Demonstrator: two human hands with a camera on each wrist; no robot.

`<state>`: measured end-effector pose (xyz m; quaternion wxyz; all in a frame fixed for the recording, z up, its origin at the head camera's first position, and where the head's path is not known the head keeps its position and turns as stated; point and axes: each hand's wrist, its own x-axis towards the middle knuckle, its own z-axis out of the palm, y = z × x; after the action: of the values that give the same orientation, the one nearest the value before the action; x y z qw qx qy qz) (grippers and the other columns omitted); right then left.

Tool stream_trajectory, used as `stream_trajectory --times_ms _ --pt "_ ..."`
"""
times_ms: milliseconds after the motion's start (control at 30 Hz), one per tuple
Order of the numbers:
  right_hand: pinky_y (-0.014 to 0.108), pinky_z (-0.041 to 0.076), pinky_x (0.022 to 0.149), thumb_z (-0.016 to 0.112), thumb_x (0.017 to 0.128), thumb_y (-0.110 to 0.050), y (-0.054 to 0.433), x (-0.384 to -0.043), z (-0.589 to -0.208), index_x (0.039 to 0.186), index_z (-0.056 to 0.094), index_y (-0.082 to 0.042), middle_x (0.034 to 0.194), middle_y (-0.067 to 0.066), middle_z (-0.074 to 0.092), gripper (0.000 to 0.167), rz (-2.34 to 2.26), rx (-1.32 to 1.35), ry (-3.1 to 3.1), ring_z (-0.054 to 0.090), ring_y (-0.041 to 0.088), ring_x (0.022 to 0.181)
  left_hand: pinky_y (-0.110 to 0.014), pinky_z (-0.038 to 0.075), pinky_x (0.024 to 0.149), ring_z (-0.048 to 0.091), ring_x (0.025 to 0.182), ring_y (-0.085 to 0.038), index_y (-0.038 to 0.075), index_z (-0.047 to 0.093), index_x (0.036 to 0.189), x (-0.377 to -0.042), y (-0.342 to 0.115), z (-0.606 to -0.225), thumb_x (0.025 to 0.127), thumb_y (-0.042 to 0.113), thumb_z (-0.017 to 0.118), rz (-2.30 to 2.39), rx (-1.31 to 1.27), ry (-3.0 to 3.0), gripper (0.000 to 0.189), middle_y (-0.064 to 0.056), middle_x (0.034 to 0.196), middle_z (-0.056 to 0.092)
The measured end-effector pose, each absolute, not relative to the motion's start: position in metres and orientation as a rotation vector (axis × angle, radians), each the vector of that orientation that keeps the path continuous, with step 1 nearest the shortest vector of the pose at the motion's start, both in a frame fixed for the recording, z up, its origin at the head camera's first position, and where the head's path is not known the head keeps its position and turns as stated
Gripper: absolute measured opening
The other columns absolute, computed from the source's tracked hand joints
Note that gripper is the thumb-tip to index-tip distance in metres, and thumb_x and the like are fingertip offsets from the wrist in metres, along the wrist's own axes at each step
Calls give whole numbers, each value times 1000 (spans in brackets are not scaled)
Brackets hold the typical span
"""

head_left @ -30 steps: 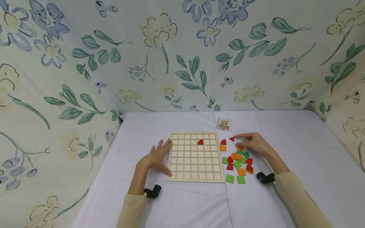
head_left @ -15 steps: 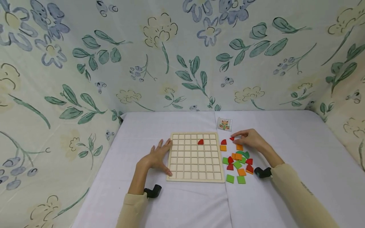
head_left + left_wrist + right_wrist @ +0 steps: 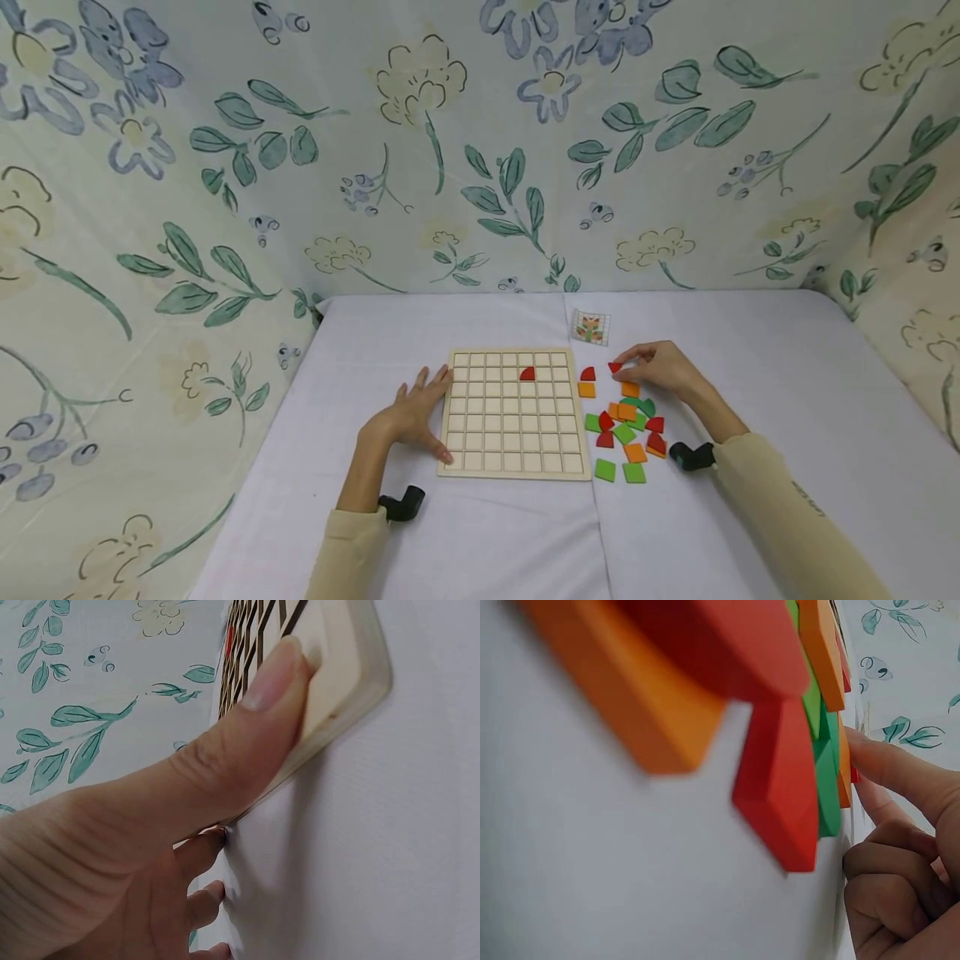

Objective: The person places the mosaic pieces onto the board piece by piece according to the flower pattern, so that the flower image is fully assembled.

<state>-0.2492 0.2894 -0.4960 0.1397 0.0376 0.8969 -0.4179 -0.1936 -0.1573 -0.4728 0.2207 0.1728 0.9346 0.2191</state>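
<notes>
A light wooden grid board point(image 3: 510, 425) lies flat on the white cloth, one red quarter-circle piece point(image 3: 528, 374) in an upper cell. My left hand point(image 3: 411, 415) rests at its left side with fingers spread. In the left wrist view, the thumb point(image 3: 262, 697) presses on the board's corner. Right of the board, my right hand point(image 3: 660, 367) pinches a small red piece point(image 3: 615, 367) between thumb and index finger; its full shape is partly covered. The other right fingers point(image 3: 885, 900) are curled in. An orange square point(image 3: 630, 389) lies just below this hand.
Red, orange and green pieces point(image 3: 624, 433) lie in a loose, partly overlapping group right of the board. Beside its upper right edge are a red quarter-circle point(image 3: 587, 374) and an orange square point(image 3: 587, 390). A small pattern card point(image 3: 591, 327) lies behind them.
My right hand has drawn its thumb and index finger together on the small red piece, which has turned and shifted slightly right. The left hand and board have stayed in place.
</notes>
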Motion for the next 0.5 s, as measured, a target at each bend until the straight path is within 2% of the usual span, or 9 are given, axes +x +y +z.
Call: stream_trajectory --times_ms 333,500 --pt "32 35 71 80 88 -29 280 -250 -488 112 73 -1 81 3 44 39 -1129 109 2630 46 24 90 -65 1 130 -6 163 -38 11 11 167 -194 -158 -473 59 39 100 593 479 2587 143 -7 176 4" --pt "27 32 59 81 89 -29 264 -249 -477 117 72 0 68 -1 38 41 -1207 50 2601 41 19 68 -64 0 131 -8 163 -37 12 11 167 -194 -159 -472 59 39 100 592 474 2580 143 -5 176 3"
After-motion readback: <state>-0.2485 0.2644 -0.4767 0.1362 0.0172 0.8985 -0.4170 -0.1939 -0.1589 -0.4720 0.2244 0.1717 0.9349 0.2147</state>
